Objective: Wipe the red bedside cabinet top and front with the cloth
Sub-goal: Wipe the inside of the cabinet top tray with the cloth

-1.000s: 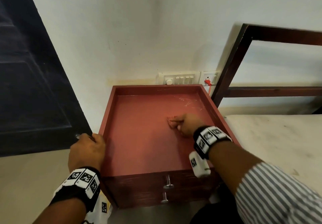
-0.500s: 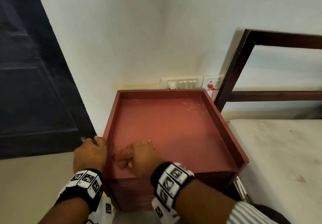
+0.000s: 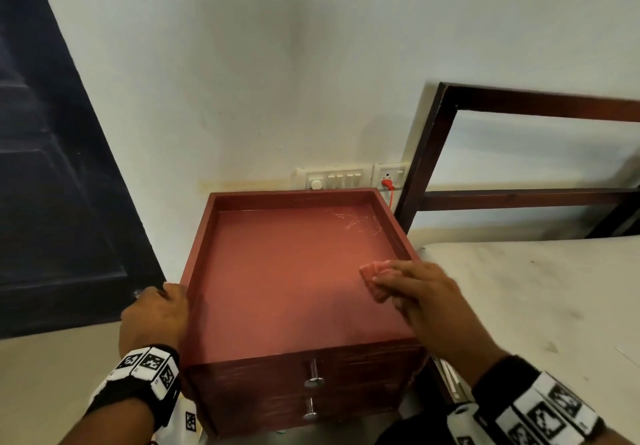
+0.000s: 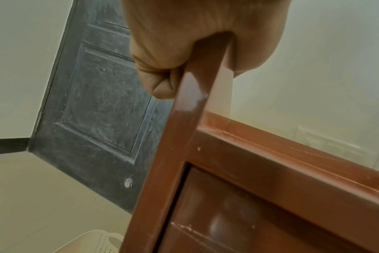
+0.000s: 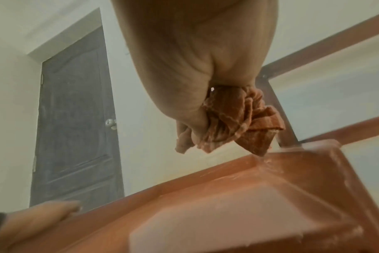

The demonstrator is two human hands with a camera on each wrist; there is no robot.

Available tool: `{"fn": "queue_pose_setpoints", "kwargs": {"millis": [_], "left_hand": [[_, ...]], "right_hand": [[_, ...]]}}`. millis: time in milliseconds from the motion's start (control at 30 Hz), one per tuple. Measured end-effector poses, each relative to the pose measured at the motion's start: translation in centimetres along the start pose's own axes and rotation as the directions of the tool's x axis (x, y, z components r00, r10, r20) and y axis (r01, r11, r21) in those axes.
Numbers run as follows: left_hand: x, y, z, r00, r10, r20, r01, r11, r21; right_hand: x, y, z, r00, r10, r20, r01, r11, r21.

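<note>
The red bedside cabinet [image 3: 287, 271] stands against the wall, its recessed top ringed by a raised rim, with two metal knobs [image 3: 313, 375] on its front. My right hand [image 3: 415, 295] grips a bunched pinkish-red cloth [image 3: 375, 269] [image 5: 234, 119] over the right side of the top, near the right rim. In the right wrist view the cloth hangs from my fist just above the surface. My left hand [image 3: 156, 316] [image 4: 184, 51] grips the cabinet's left rim near the front corner, thumb inside and fingers outside.
A dark door [image 3: 52, 167] is at the left, with beige floor [image 3: 45, 382] below it. A switch panel [image 3: 334, 177] and a socket with a red plug [image 3: 388, 183] sit behind the cabinet. A dark bed frame [image 3: 429, 153] and pale mattress [image 3: 536, 299] adjoin on the right.
My right hand swept the cloth from the top's middle right to the front left beside my left hand, then back to the right side. The left hand stayed on the rim.
</note>
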State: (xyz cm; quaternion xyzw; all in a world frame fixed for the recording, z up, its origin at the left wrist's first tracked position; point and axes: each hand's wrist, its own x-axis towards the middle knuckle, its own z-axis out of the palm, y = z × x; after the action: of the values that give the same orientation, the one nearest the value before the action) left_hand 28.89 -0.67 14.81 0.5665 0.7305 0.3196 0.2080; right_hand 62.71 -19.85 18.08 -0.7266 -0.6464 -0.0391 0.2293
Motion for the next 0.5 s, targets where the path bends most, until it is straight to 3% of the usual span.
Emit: {"fn": "queue_pose_setpoints", "kwargs": {"millis": [67,167,333,500], "left_hand": [[-0.1,0.0,0.0,1.0,0.0,-0.003,0.0,1.0,0.01],[0.0,-0.3,0.1,1.0,0.011,0.002,-0.011,1.0,0.016],[0.6,-0.9,0.4,0.999,0.042,-0.01,-0.042,0.999,0.0],[1.1,-1.5,1.2,0.998,0.064,-0.003,-0.064,0.998,0.024]], "right_hand": [[1.4,1.9,-1.4,0.993,0.032,0.112,-0.016,0.99,-0.143],[3.6,5.5,-1.3,0.904,0.15,0.401,-0.065,0.974,-0.217],[9.7,7.4,-0.9,0.892,0.149,0.427,-0.122,0.989,-0.089],[18.2,9.6,1.1,0.881,0.223,0.417,-0.177,0.973,-0.146]]}}
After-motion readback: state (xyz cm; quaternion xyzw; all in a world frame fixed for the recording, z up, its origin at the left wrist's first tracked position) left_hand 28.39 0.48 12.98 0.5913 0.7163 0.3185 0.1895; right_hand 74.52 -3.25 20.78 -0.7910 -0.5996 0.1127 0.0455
